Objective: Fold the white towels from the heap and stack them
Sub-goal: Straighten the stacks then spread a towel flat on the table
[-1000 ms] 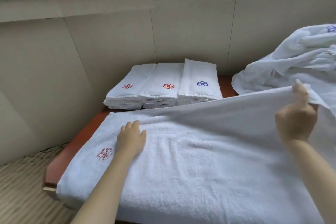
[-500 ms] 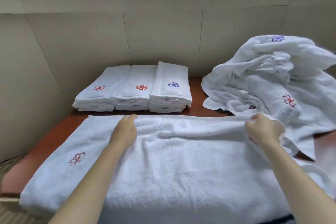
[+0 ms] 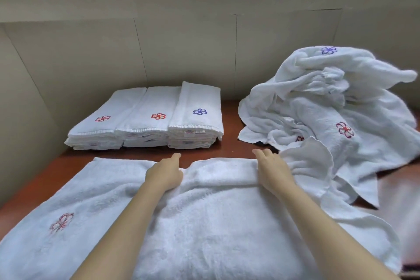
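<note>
Left hand (image 3: pixel 164 175) and right hand (image 3: pixel 272 171) pressed flat, seemingly holding nothing, on the spread white terry towel (image 3: pixel 216 223), its far edge running left-right.

head view | faces forward-down toward wall (image 3: pixel 181 52) | close above towel (image 3: pixel 204 223) | single view

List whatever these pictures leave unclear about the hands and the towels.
Head view only:
- Left hand: its own back hides most fingers, so any grip on the spread towel is unclear.
- Spread towel: near edge cut off by the frame's bottom.
- Heap: folds bury each other; towel count unknown.
- Folded stacks: tags too small to read.
</note>
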`<action>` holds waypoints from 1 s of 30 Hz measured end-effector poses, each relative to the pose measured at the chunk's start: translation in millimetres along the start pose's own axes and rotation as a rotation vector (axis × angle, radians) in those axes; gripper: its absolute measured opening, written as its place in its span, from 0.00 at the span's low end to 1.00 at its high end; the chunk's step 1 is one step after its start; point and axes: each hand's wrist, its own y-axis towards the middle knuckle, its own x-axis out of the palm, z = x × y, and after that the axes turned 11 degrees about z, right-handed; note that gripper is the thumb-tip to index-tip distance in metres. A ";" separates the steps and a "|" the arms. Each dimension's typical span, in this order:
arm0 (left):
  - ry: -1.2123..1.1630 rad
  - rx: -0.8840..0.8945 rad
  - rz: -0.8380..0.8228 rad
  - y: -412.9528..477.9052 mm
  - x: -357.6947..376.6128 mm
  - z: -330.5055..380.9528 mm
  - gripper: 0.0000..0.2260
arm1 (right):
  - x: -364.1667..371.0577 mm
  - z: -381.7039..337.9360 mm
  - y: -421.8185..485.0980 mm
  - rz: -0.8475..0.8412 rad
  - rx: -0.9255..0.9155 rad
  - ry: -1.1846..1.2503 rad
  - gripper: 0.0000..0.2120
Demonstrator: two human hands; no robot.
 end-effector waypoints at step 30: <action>-0.061 -0.238 0.212 -37.2 -21.2 -109.8 0.20 | -12.8 33.6 -11.0 0.279 0.165 0.111 0.02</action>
